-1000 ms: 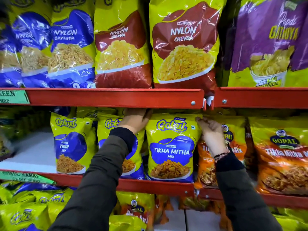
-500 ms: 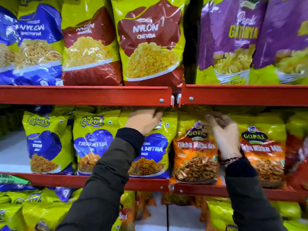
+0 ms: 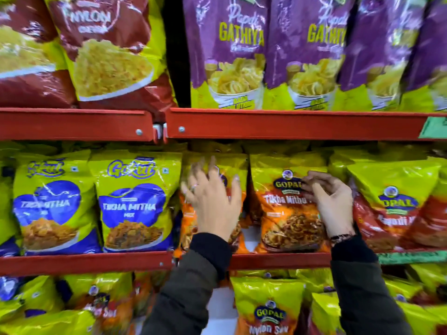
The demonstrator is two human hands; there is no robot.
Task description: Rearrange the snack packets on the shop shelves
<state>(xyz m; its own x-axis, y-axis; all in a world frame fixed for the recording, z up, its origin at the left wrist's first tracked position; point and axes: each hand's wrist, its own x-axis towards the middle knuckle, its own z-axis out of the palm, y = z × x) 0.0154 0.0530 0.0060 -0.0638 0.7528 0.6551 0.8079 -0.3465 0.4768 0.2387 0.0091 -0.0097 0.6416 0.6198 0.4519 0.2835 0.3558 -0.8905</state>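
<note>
Red shelf [image 3: 278, 123] | orange packet [image 3: 287, 213] upright | left hand [image 3: 215, 204] spread, blurred | right hand [image 3: 331, 201] apparently pinching packet

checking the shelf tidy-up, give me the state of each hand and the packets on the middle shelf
left hand: open, fingers spread, blurred, in front of an orange packet
right hand: fingers curled at the right edge of the orange Gopal Tikha Mitha packet; grip unclear
blue Gokul Tikha Mitha packets: upright, side by side, untouched
red Gopal packet: upright, right of the right hand
middle shelf: stocked, front row standing
</note>
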